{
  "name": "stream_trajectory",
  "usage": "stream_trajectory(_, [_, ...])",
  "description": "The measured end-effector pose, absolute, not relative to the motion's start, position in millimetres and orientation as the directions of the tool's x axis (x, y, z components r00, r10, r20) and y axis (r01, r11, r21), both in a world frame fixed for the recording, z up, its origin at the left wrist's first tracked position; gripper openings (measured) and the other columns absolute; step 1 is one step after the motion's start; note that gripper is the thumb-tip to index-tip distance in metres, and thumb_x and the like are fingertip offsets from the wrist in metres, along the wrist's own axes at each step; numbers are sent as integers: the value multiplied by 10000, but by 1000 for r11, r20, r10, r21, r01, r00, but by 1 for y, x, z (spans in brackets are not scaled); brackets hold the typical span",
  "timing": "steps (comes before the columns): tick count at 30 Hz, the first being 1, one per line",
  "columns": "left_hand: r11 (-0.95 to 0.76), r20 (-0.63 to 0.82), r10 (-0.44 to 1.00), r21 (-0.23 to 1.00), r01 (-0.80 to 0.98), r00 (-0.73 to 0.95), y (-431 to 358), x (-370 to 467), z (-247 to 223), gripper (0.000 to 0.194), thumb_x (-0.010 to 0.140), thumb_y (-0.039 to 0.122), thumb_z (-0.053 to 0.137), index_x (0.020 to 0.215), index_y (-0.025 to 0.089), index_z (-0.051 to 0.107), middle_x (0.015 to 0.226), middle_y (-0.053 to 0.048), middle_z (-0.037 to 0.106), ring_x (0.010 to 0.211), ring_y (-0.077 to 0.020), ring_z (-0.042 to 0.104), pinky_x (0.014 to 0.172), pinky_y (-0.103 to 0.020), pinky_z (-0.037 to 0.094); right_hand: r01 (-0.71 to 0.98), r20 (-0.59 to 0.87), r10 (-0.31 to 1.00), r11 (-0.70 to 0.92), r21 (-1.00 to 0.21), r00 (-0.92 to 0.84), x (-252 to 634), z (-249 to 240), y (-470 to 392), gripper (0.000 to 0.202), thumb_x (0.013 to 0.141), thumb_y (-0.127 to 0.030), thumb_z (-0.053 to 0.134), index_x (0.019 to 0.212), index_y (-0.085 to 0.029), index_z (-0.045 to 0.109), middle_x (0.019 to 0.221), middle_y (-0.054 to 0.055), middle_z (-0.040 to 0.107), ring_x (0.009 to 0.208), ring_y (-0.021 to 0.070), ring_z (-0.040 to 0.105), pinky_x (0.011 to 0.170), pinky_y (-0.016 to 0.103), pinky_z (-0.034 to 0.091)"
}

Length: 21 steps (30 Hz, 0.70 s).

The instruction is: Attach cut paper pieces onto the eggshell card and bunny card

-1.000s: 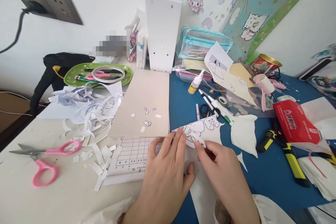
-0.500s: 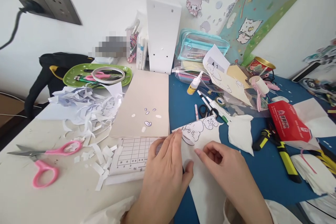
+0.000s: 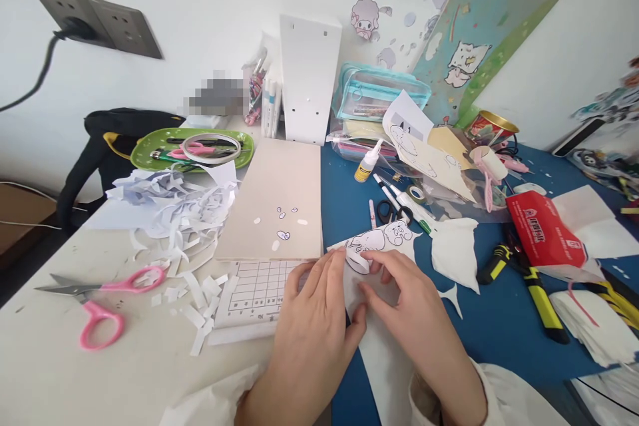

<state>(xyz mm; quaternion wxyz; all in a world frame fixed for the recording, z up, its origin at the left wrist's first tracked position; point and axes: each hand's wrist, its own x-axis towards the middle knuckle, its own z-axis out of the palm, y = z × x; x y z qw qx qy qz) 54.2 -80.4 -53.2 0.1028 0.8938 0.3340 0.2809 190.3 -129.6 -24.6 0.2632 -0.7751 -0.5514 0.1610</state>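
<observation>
My left hand [image 3: 315,309] lies nearly flat, its fingers stretched out together and the fingertips at the left edge of a long white paper strip [image 3: 387,359]. A sheet with outlined cartoon animals [image 3: 382,237] rests at the strip's far end. One edge of it curls up as a pale flap [image 3: 358,262] between my hands. My right hand [image 3: 407,296] is bent over the strip; its index fingertip touches the flap, while the thumb stays lower and apart. The hand hides what lies beneath its palm.
Left are open pink scissors [image 3: 102,306], paper scraps [image 3: 174,203], a green tray [image 3: 144,158] and a beige board [image 3: 279,173] with small paper shapes. A glue bottle [image 3: 367,163], black scissors [image 3: 394,212], a white puffy piece [image 3: 454,249] and yellow-black pliers [image 3: 548,309] lie on the blue mat [image 3: 499,339].
My right hand has moved left and slightly forward, bringing its index finger to the curled flap. The flap looks more raised. My left hand stays in place. The view has tilted slightly.
</observation>
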Motion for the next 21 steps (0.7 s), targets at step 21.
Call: stream_trajectory(21, [-720, 386, 694, 381, 580, 608, -81, 62, -51, 590, 775, 129, 482, 1344, 68, 343, 1277, -161, 579, 1088, -284, 545, 876, -428, 389, 561, 46, 903, -225, -796, 428, 186, -32, -119, 90, 810, -260, 588, 795, -218, 666, 880, 48, 682, 870, 218, 614, 810, 369, 477])
